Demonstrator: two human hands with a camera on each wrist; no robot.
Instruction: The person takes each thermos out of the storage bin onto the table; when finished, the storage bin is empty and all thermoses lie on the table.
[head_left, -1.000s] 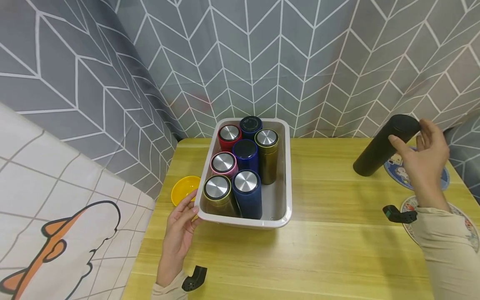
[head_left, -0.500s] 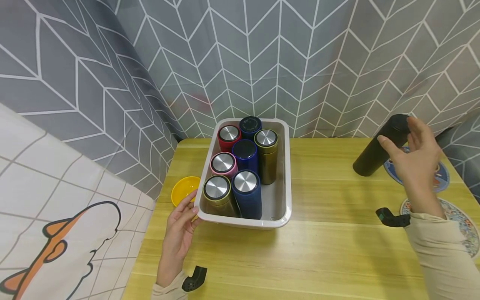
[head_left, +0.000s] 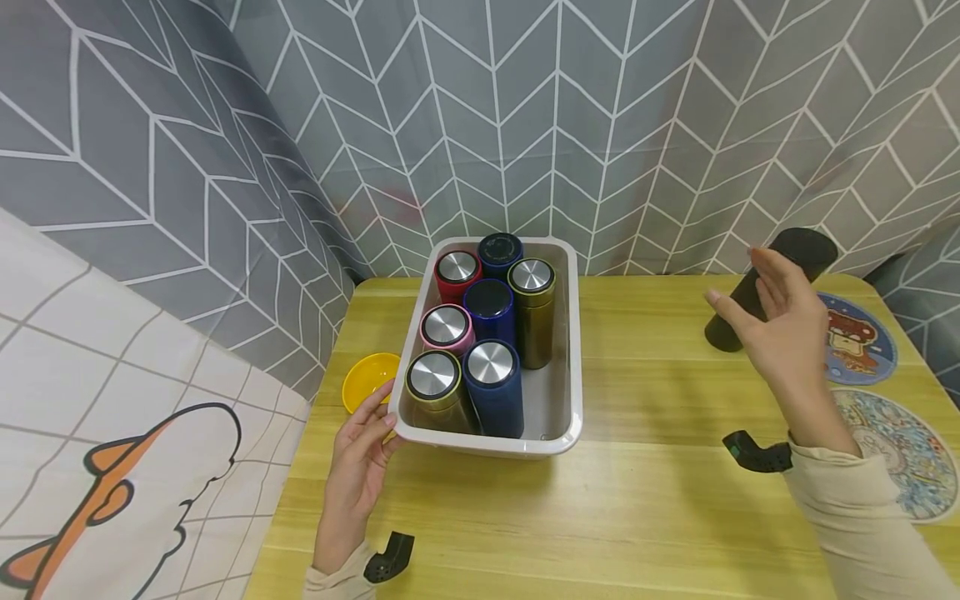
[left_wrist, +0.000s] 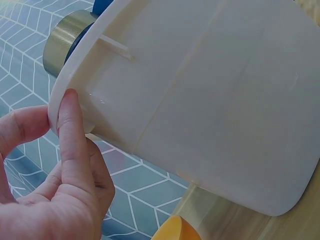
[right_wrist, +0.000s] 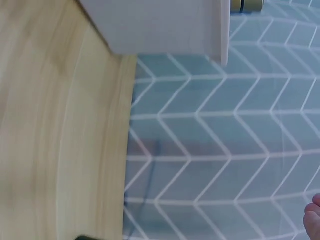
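My left hand (head_left: 360, 462) pinches the near left corner of a white plastic bin (head_left: 576, 350); in the left wrist view, thumb and fingers lie on either side of its rim. Several thermos flasks stand inside: red (head_left: 457, 279), pink (head_left: 447, 327), gold (head_left: 536, 325), dark blue (head_left: 495, 392) and others, most with silver lids. My right hand (head_left: 787, 333), fingers spread and holding nothing, is over the right side of the table. Behind it in the head view stands a tall black bottle (head_left: 810, 252), partly hidden by the hand. Only a fingertip (right_wrist: 313, 220) shows in the right wrist view.
A yellow bowl (head_left: 367, 379) stands just left of the bin. At the right lie a blue cartoon mat (head_left: 862, 342) and a round patterned mat (head_left: 911, 458). A grey chevron curtain (head_left: 637, 125) hangs right behind the wooden table (head_left: 637, 500).
My right hand has let go of the black bottle and moved left and toward me, away from it; the bottle stays put. My left hand and the bin have not moved.
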